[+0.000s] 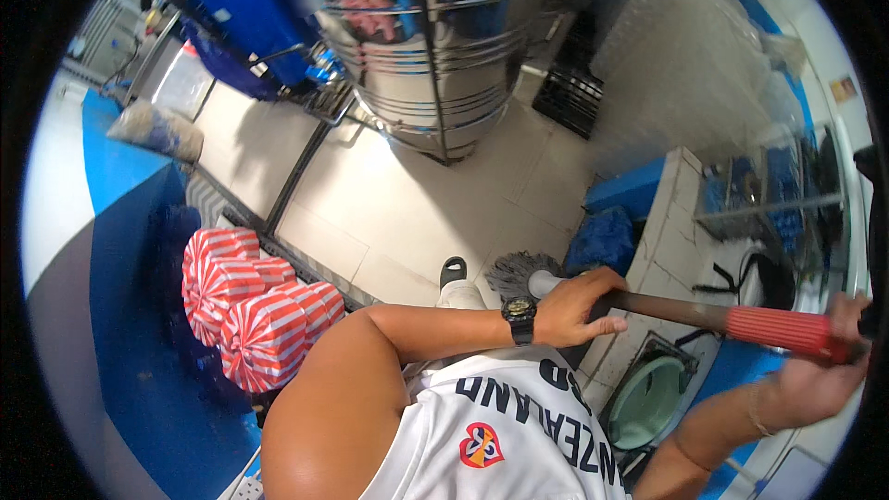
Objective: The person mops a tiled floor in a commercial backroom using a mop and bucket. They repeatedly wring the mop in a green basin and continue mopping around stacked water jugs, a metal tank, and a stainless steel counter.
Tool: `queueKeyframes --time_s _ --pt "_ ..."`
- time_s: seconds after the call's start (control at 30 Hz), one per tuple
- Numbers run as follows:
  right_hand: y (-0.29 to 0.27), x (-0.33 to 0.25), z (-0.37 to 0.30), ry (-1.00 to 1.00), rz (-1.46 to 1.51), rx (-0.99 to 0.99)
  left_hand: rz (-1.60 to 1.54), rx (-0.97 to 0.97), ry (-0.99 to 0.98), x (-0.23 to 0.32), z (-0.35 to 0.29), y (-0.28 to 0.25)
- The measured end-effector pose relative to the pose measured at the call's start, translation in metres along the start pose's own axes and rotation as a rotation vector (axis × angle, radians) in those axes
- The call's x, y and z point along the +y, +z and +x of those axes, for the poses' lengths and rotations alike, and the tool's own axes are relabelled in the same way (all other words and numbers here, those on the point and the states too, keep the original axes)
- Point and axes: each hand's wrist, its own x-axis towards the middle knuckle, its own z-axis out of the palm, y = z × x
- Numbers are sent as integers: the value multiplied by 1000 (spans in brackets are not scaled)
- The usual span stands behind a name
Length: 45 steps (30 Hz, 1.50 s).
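A mop slants across the right side, its grey string head (520,270) down on the floor tiles near my foot. My left hand (576,307), below a black wristwatch, is closed round the lower part of its brown handle (681,310), thumb sticking out. Farther up, my right hand (827,372) grips the top end by the red sleeve (778,329); its fingers are partly blurred and close to the frame's edge. Below the handle lies a pale green basin (639,405), beside the white-tiled ledge (659,255).
A large shiny steel tank (435,83) stands ahead, with a blue machine (245,14) to its left. Red-and-white striped covered things (269,324) sit at left. A black crate (569,97), a plastic-wrapped block (681,65) and a blue bag (602,239) are right.
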Motion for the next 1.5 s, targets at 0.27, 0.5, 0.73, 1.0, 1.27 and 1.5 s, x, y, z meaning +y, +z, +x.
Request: queueKeyframes --time_s 0.27,0.5,0.73,1.0,1.27,1.5 --pt "73 19 13 94 341 -206 461 -270 -483 -158 -77 -180" --pt "85 63 -28 82 248 -82 639 266 -183 -144 -74 -203" --pt "118 156 -134 524 -489 -294 648 157 -439 -174 -81 -165" --pt "86 164 -198 559 -190 -502 482 -372 -461 -180 -88 -121" --pt "80 120 -172 378 -109 -370 543 -358 -266 -103 -51 -153" --pt "59 84 -170 377 -39 -67 388 -163 -152 -70 -39 -128"
